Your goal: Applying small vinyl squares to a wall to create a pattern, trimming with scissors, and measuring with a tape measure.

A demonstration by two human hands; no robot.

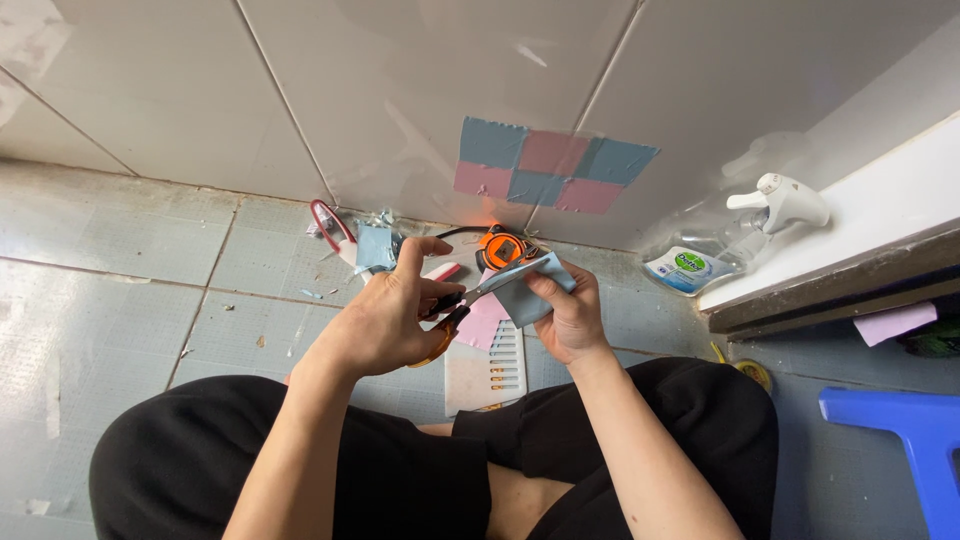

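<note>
My left hand (392, 318) grips orange-handled scissors (462, 305), whose blades reach into a light blue paper sheet (530, 292). My right hand (568, 316) pinches that blue sheet from the right. A pink sheet (484, 322) hangs just below the scissors. Both hands work above my lap, over a white vented plastic panel (487, 372) on the floor. On the wall ahead, blue and pink squares (552, 166) are stuck in a checker pattern.
An orange tape measure (499, 247) lies by the wall, with red-handled scissors (331, 224) and blue paper scraps (376, 247) to its left. A clear spray bottle (738, 242) leans against a white ledge (880, 210). A blue stool (915, 430) stands at right.
</note>
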